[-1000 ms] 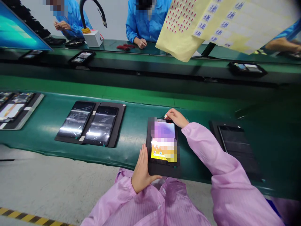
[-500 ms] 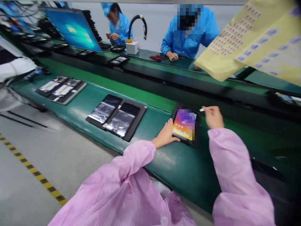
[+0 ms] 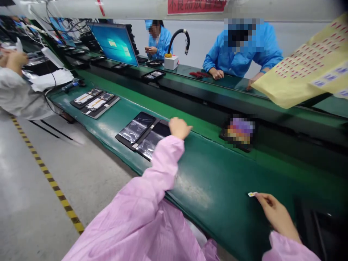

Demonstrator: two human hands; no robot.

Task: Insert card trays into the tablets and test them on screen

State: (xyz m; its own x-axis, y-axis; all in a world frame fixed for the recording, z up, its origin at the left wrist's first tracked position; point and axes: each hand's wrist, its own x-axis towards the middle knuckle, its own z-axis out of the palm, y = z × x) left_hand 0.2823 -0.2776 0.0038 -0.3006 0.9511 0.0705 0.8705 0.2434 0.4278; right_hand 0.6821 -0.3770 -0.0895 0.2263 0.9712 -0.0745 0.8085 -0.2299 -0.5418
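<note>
Our right hand (image 3: 277, 214) pinches a small white-and-yellow slip (image 3: 252, 194) between thumb and fingertip, low at the right of the frame, close above the green bench mat (image 3: 206, 185). So thin a hold could let the slip fall, and something this small would be easy to lose on the mat or over its front edge. Our left hand (image 3: 179, 128) is loosely curled just beside the plastic-wrapped tablets (image 3: 137, 127) in their black tray (image 3: 127, 145); we cannot tell whether it grasps anything. A careless lean there could shift or scuff them. A tablet (image 3: 239, 132) with a pixelated screen lies farther along, near neither hand. Across the line, co-workers in blue smocks (image 3: 241, 47) work at a parallel bench, a monitor (image 3: 112, 43) glows at upper left, and yellow-and-black floor tape (image 3: 54, 188) runs along the lower left.
</note>
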